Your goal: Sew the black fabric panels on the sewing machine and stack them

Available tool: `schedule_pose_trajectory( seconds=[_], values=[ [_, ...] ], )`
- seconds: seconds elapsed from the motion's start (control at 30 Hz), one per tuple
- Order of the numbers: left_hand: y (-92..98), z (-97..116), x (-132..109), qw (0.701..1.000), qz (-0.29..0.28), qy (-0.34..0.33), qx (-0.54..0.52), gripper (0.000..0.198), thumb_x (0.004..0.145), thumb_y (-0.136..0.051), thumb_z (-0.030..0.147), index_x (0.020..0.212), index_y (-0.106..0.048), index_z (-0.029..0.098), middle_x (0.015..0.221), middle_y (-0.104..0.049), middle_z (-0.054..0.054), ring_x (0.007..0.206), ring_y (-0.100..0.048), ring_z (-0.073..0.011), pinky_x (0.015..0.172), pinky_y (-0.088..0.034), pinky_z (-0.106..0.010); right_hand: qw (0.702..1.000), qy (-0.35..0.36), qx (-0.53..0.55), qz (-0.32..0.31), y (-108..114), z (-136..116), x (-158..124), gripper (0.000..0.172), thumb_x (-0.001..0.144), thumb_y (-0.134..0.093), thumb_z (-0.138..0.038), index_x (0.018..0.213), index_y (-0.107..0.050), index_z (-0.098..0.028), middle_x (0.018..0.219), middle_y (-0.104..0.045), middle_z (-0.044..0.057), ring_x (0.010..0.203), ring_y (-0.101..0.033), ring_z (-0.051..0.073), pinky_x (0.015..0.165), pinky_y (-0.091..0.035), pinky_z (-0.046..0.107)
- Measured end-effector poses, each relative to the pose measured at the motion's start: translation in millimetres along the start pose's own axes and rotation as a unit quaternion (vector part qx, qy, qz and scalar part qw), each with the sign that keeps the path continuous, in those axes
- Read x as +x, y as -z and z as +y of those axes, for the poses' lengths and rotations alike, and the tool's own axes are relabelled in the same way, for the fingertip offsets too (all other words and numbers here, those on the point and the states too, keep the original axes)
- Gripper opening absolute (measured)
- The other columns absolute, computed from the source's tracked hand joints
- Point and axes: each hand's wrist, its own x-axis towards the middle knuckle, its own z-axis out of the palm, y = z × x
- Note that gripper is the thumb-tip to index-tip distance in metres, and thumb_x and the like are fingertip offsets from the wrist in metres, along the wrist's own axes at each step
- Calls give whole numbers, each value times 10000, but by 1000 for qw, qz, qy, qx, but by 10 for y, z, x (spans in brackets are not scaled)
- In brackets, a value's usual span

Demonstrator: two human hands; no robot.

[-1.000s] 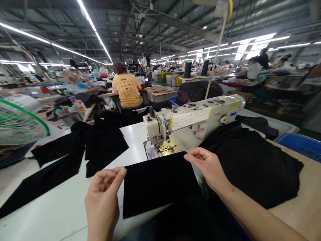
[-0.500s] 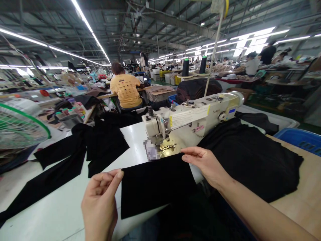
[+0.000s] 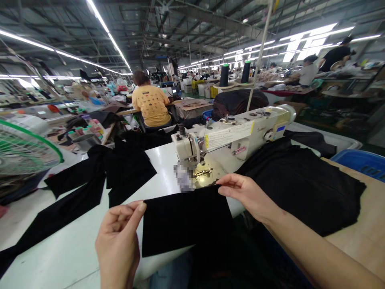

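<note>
A black fabric piece (image 3: 183, 220) is stretched between my two hands at the front edge of the white sewing table (image 3: 66, 249). My left hand (image 3: 122, 233) pinches its upper left corner between thumb and fingers. At the upper right corner, my right hand (image 3: 240, 192) pinches the same edge. Just beyond the cloth stands a white sewing machine (image 3: 228, 136), its needle area partly covered by a blurred patch. The lower part of the cloth hangs toward my lap, where it merges with other dark material.
Black fabric pieces (image 3: 129, 168) lie left on the table. A black fabric stack (image 3: 294, 184) rests to the right, near a blue basket (image 3: 361, 162). A green-rimmed fan (image 3: 27, 148) stands far left. Ahead sits a person in a yellow shirt (image 3: 150, 104).
Both hands keep their pinch on the fabric, which has shifted slightly left at its left corner. The view has moved a little, so the machine appears slightly farther right.
</note>
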Motion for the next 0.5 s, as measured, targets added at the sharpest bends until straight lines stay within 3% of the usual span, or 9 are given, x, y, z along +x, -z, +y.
schedule_pose_trajectory(
  seconds=[0.2,0.33,0.5],
  values=[
    [-33,-3,-46,1000,2,-7,8,352,593,-885,268,689,-555,191,772,-718,33,836,-666,-117,881,-511,-242,990,80,-117,15,-2,-4,-12,289,766,-746,-308,1037,-723,-211,932,-717,18,868,-651,174,832,-506,323],
    [-35,5,-93,999,-2,-29,42,352,640,-874,302,707,-545,197,800,-722,34,840,-674,-127,882,-518,-270,956,137,-256,24,14,-4,-11,149,835,-659,-253,963,-726,-218,846,-680,-5,779,-608,155,780,-478,307],
    [-35,10,-87,998,-1,-39,52,347,649,-868,307,711,-545,197,801,-716,31,837,-678,-139,877,-526,-291,968,107,-225,-4,29,10,9,110,846,-642,-283,924,-677,-213,839,-673,-3,789,-611,164,763,-472,307]
  ],
)
